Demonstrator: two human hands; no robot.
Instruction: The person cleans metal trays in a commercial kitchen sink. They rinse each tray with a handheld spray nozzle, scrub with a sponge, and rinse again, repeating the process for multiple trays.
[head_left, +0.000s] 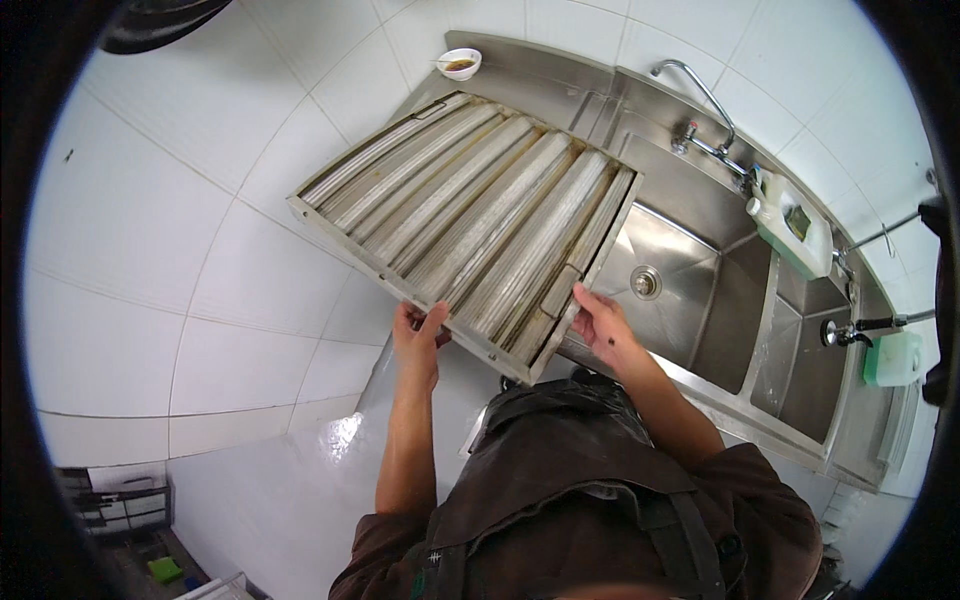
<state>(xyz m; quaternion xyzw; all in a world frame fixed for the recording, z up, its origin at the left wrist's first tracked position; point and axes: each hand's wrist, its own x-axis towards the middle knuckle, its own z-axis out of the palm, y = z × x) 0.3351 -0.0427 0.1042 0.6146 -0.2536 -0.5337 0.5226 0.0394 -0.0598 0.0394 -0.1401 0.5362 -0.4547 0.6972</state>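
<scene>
A greasy metal baffle filter (472, 225), with ridged slats and two wire handles, is held tilted in front of me, over the left end of a stainless steel sink unit. My left hand (420, 330) grips its near edge, thumb on top and fingers beneath. On its right edge, beside the wire handle, my right hand (600, 322) is closed with the thumb on top. Brown residue streaks the grooves between the slats. The filter hides part of the counter and the left side of the large sink basin (667, 300).
A white bowl (459, 66) with brown liquid stands on the back counter. A faucet (697, 105) rises behind the basin. A jug of green liquid (795, 225) sits at the back rim, near a spray nozzle (840, 332). Another green container (892, 360) is at the right.
</scene>
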